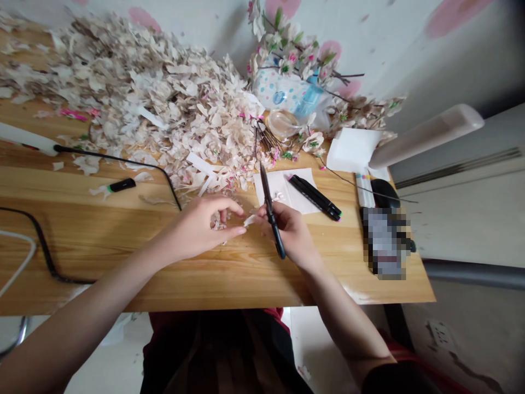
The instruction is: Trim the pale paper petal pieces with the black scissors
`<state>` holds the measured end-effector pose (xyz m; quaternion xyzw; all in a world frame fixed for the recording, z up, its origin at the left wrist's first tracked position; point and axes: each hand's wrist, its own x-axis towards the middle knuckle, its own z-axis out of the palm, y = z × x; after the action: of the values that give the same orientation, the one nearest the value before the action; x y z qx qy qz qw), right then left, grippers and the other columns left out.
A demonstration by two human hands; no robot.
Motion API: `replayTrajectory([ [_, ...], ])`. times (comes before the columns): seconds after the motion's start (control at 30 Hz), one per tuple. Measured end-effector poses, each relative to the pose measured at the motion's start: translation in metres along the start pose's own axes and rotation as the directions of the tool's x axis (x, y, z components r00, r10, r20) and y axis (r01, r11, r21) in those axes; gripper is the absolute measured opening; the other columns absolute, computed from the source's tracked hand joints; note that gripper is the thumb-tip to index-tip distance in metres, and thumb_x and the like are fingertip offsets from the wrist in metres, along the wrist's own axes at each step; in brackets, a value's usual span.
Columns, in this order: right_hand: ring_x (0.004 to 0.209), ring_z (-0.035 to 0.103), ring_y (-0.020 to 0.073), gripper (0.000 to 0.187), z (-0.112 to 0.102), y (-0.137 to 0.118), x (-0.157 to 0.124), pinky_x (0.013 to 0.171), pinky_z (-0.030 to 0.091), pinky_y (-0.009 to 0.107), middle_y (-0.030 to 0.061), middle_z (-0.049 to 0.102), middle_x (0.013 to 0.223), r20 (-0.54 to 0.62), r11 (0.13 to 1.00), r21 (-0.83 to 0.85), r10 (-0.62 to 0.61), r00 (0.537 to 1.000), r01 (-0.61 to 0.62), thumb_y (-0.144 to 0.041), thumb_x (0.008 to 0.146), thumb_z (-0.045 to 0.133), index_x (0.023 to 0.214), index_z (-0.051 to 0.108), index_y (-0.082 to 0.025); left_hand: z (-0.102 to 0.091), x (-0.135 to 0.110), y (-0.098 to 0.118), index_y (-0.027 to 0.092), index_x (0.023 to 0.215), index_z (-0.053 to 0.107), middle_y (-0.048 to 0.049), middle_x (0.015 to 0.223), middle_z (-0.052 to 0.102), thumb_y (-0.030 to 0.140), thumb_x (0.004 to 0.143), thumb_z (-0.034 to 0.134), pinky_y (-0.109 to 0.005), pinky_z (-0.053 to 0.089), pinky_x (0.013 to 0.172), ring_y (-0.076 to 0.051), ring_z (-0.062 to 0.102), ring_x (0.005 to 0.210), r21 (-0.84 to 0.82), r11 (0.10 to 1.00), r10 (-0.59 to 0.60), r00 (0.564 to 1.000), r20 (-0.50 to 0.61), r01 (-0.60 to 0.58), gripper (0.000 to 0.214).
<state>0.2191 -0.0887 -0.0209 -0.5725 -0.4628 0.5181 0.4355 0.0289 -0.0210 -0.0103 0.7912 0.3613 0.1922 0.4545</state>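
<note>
Nearest the camera was the person's dark right sleeve [385, 377], with a bare forearm running from it up toward a white sheet [291, 198] on the wooden worktop [205, 284]. Just below the sheet, the right hand [293, 232] gripped a slim dark tool [271, 216]. It tapered to a point over the sheet's left side and had a rounded lower end; seen nearly edge-on, it could not be told for certain as scissors. The same hand's fingers also pinched a petal piece [249, 220], below and left of the sheet. That piece looked small, thin and whitish, slightly curved, its right end hidden by the fingers. Farther left of the sheet, the left hand [203, 224] had its thumb and fingers parted close to the petal's free end; contact could not be told.

Tiny white scraps [279, 196] lay on the sheet, and black markers [314, 197] slanted across its right part. Beyond and left of the sheet spread a big heap of cream and pale brown petals [164, 104], crinkled and uneven. Flowering branches [303, 57] and a spotted pack [276, 90] stood behind the sheet.
</note>
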Motion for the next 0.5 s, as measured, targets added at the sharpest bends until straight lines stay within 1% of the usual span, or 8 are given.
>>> replayTrajectory([
  [0.1, 0.064, 0.048, 0.0120, 0.030, 0.0022, 0.0015, -0.0004, 0.061, 0.038, 0.024, -0.0025, 0.055, 0.069, 0.028, 1.000, -0.030, -0.002, 1.000, 0.003, -0.043, 0.078, 0.071, 0.076, 0.059, -0.017, -0.0004, -0.0012, 0.0058, 0.020, 0.087, 0.072, 0.0018, 0.075, 0.067, 0.035, 0.078, 0.072, -0.024, 0.038, 0.058, -0.012, 0.055, 0.065, -0.063, 0.998, -0.025, 1.000, -0.006, 0.025, 0.017],
  [0.23, 0.066, 0.049, 0.0126, 0.031, 0.0041, 0.0004, -0.0013, 0.063, 0.038, 0.025, -0.0019, 0.054, 0.070, 0.055, 1.000, -0.018, 0.018, 0.998, -0.017, -0.044, 0.078, 0.072, 0.077, 0.059, -0.016, 0.0032, -0.0019, 0.0047, 0.020, 0.081, 0.073, 0.0023, 0.070, 0.069, 0.032, 0.081, 0.069, -0.023, 0.037, 0.053, -0.010, 0.051, 0.057, -0.100, 0.994, -0.043, 0.999, 0.004, 0.043, 0.013],
  [0.37, 0.063, 0.047, 0.0115, 0.038, 0.0048, 0.0011, -0.0020, 0.060, 0.039, 0.024, -0.0023, 0.052, 0.070, 0.046, 1.000, -0.023, -0.012, 0.999, 0.014, -0.051, 0.077, 0.072, 0.079, 0.057, -0.016, 0.0066, -0.0006, 0.0021, 0.018, 0.078, 0.072, 0.0019, 0.068, 0.067, 0.032, 0.080, 0.068, -0.022, 0.037, 0.051, -0.010, 0.051, 0.056, -0.122, 0.989, -0.088, 0.996, -0.010, 0.086, 0.014],
  [0.43, 0.058, 0.046, 0.0109, 0.044, 0.0058, 0.0037, -0.0036, 0.056, 0.041, 0.024, -0.0028, 0.050, 0.069, 0.069, 0.999, 0.026, -0.047, 0.997, 0.045, -0.059, 0.079, 0.067, 0.082, 0.054, -0.018, 0.0066, 0.0001, 0.0030, 0.017, 0.078, 0.071, 0.0014, 0.068, 0.067, 0.030, 0.079, 0.067, -0.022, 0.038, 0.053, -0.011, 0.053, 0.058, -0.163, 0.980, -0.125, 0.992, -0.035, 0.117, 0.013],
  [0.5, 0.053, 0.046, 0.0109, 0.051, 0.0076, 0.0076, -0.0068, 0.054, 0.044, 0.026, -0.0027, 0.048, 0.070, 0.136, 0.988, 0.137, -0.097, 0.986, 0.078, -0.070, 0.083, 0.053, 0.083, 0.049, -0.019, 0.0059, 0.0005, 0.0047, 0.017, 0.077, 0.069, 0.0007, 0.068, 0.066, 0.030, 0.079, 0.067, -0.022, 0.038, 0.053, -0.011, 0.053, 0.059, -0.210, 0.968, -0.157, 0.985, -0.076, 0.138, 0.014],
])
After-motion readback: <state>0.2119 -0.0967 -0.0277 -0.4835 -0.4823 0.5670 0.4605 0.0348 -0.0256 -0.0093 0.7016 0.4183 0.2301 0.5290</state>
